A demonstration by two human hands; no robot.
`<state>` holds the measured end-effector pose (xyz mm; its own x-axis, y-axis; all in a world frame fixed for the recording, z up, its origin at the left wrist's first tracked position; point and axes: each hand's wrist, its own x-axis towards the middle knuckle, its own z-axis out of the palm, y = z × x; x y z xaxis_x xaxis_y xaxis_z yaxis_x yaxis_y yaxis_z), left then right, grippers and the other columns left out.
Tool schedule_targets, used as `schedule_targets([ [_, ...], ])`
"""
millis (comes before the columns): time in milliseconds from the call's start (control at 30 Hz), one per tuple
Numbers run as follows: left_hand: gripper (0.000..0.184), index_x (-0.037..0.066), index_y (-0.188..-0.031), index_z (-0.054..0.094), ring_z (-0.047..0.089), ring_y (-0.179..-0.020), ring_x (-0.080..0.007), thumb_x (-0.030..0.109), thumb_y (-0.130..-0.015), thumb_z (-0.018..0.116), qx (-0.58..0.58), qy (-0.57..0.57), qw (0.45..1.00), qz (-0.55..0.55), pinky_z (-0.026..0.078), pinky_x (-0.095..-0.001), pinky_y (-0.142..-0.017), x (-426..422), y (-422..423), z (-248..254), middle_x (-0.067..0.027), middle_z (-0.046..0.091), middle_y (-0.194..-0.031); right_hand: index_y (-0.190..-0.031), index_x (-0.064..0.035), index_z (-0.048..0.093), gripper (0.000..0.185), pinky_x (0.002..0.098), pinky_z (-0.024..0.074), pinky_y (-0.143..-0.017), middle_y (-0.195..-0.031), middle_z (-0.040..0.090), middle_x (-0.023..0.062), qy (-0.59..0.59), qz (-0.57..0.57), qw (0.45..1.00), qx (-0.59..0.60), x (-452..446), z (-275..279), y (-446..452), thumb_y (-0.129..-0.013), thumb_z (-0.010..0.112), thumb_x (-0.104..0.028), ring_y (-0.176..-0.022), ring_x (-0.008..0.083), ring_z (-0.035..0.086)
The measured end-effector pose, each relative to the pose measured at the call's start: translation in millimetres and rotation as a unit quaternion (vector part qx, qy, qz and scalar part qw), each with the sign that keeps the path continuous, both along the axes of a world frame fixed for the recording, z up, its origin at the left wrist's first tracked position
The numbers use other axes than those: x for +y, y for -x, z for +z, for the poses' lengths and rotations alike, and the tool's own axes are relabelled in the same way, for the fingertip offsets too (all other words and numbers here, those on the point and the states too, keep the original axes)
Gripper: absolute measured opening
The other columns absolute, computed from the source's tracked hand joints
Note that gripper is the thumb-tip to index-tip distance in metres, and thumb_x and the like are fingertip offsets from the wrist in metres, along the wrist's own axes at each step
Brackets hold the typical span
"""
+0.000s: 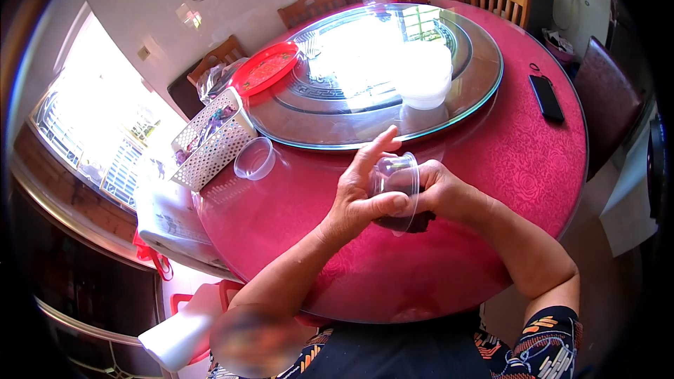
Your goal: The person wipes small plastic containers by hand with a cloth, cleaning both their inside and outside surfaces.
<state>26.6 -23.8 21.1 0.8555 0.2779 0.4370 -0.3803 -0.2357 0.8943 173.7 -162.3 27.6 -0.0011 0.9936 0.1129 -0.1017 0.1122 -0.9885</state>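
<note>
In front of me over the table, my left hand [357, 193] grips a clear round plastic container [394, 181], tilted on its side. My left thumb lies along its near side, and the index finger reaches up past it. My right hand [444, 193] is curled at the container's right side, its fingertips partly hidden. A dark cloth-like piece [422, 222] shows beneath that hand, bunched against the container. Another clear round container [255, 159] rests at the table's left side.
A glass turntable [330, 142] stands on the red-covered table [533, 182], carrying stacked whitish containers [426, 81]. A red tray [265, 70] and a white perforated basket [223, 142] are at left. A black phone [546, 98] lies at right. Wooden chairs [500, 1] line the far side.
</note>
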Motion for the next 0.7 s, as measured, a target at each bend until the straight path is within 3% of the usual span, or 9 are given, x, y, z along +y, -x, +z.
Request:
schedule_targets([
  [133,0.069,0.005,-0.142,0.057,0.053,-0.121,-0.0205,0.051,-0.092,0.067,-0.051,-0.017,0.996,0.071,0.041,-0.0361,-0.106,-6.3,6.5,12.1,-0.0111,0.055,-0.127,-0.123,-0.0003,0.069,0.04,0.0301,0.0553,-0.086,-0.104,0.072,0.0058,0.0,-0.041,0.993,0.113,-1.7,10.0,7.8,-0.086,0.075,-0.014,-0.092,0.0138,0.068],
  [200,0.071,0.005,-0.145,0.054,0.05,-0.125,-0.0219,0.047,-0.09,0.071,-0.066,-0.013,0.997,0.029,0.039,-0.0362,-0.108,-2.6,6.8,6.3,-0.0116,0.051,-0.133,-0.123,0.001,0.068,0.038,0.03,0.0554,-0.087,-0.105,0.071,0.0069,-0.021,-0.042,0.981,0.188,-1.3,8.1,9.8,-0.088,0.073,-0.012,-0.093,0.0146,0.068],
  [267,0.086,0.003,-0.152,0.044,0.048,-0.127,-0.0243,0.048,-0.086,0.076,-0.075,0.015,0.997,-0.01,0.036,-0.0376,-0.111,-5.1,6.3,3.9,-0.0133,0.048,-0.137,-0.124,0.0022,0.066,0.036,0.0302,0.0553,-0.088,-0.108,0.071,0.0083,-0.022,-0.051,0.967,0.247,-3.1,9.1,10.0,-0.09,0.069,-0.01,-0.095,0.0159,0.069],
  [367,0.103,0.003,-0.157,0.033,0.048,-0.128,-0.0265,0.051,-0.08,0.081,-0.126,-0.051,0.991,0.004,0.036,-0.0393,-0.111,-11.0,2.5,-1.8,-0.0146,0.048,-0.138,-0.126,0.0015,0.065,0.036,0.029,0.0577,-0.08,-0.107,0.072,0.0095,-0.024,-0.072,0.948,0.308,-4.0,10.8,1.0,-0.092,0.067,-0.012,-0.089,0.0159,0.071],
  [400,0.114,0.001,-0.158,0.029,0.047,-0.129,-0.0277,0.052,-0.073,0.085,-0.112,-0.1,0.988,0.04,0.035,-0.0402,-0.112,-11.8,2.7,-0.1,-0.0149,0.048,-0.138,-0.126,0.0014,0.064,0.037,0.0281,0.0582,-0.077,-0.105,0.072,0.0098,-0.019,-0.082,0.95,0.301,-4.8,12.8,-1.2,-0.091,0.067,-0.01,-0.087,0.0166,0.071],
  [500,0.115,0.002,-0.158,0.029,0.047,-0.129,-0.0263,0.052,-0.072,0.086,-0.139,-0.153,0.977,0.042,0.037,-0.0396,-0.111,-5.0,0.9,-5.9,-0.0142,0.048,-0.138,-0.127,0.0017,0.064,0.04,0.029,0.0581,-0.08,-0.105,0.072,0.01,-0.041,-0.057,0.957,0.281,-4.8,12.8,3.1,-0.088,0.068,-0.008,-0.089,0.0173,0.071],
  [533,0.113,0.002,-0.158,0.029,0.048,-0.127,-0.0256,0.05,-0.073,0.085,-0.122,-0.096,0.987,0.03,0.037,-0.0393,-0.11,-6.6,2.7,-6.9,-0.0137,0.048,-0.137,-0.124,0.0017,0.066,0.041,0.0292,0.0575,-0.083,-0.106,0.072,0.0093,-0.053,-0.051,0.968,0.241,-4.7,12.7,5.1,-0.084,0.069,-0.006,-0.09,0.0167,0.071],
  [633,0.108,0.003,-0.159,0.028,0.051,-0.122,-0.023,0.044,-0.075,0.083,-0.089,0.021,0.996,0.001,0.04,-0.0378,-0.106,-12.4,8.8,-7.3,-0.0119,0.05,-0.134,-0.117,0.0043,0.069,0.041,0.0324,0.0572,-0.089,-0.109,0.073,0.0092,-0.038,-0.054,0.997,0.041,-10.9,22.2,8.1,-0.078,0.078,-0.005,-0.095,0.0184,0.071],
  [700,0.104,0.004,-0.159,0.028,0.053,-0.118,-0.0207,0.04,-0.077,0.081,-0.09,0.025,0.996,-0.009,0.042,-0.0363,-0.104,-13.2,10.9,-4.1,-0.0104,0.052,-0.133,-0.111,-0.0047,0.074,0.032,0.0325,0.0577,-0.079,-0.099,0.073,0.0079,-0.091,-0.063,0.988,-0.106,-9.8,22.5,10.3,-0.08,0.08,-0.011,-0.088,0.0191,0.071],
])
